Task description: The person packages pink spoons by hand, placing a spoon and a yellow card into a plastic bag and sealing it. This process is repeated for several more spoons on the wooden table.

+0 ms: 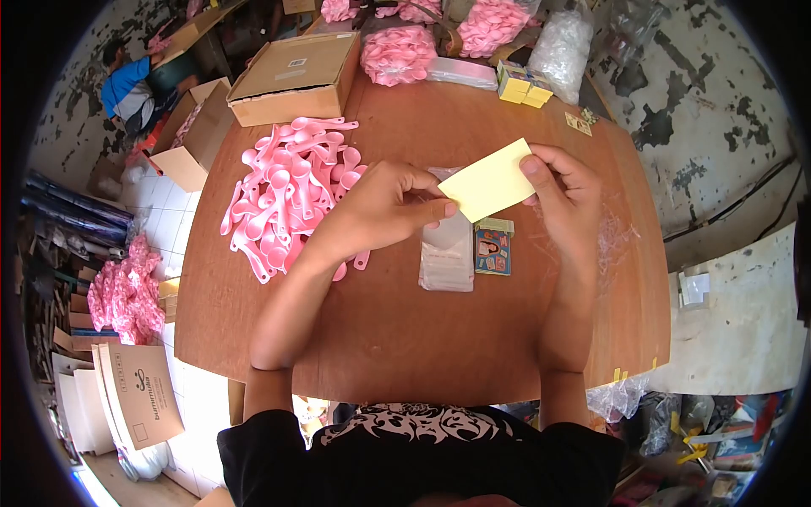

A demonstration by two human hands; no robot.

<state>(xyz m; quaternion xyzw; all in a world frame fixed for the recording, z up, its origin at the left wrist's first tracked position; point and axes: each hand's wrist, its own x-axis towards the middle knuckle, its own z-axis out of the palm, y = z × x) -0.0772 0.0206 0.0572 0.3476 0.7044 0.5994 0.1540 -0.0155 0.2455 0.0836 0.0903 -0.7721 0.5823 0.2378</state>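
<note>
A plain pale yellow card (487, 180) is held up above the table, tilted, between my two hands. My left hand (395, 203) pinches its lower left corner, and my right hand (557, 190) grips its right end between thumb and fingers. Below the card lies a stack of clear plastic sleeves (446, 258), partly covered by my left hand and the card. Right beside the stack sits a blue printed card with a picture (492, 252). A heap of pink spoons (283, 190) spreads to the left of my left hand.
On the brown table (405, 346), a cardboard box (291, 76) stands at the back left. Bags of pink pieces (397, 55), small yellow boxes (524, 84) and a clear bag (562, 55) line the back. Another person (131, 84) is at the far left.
</note>
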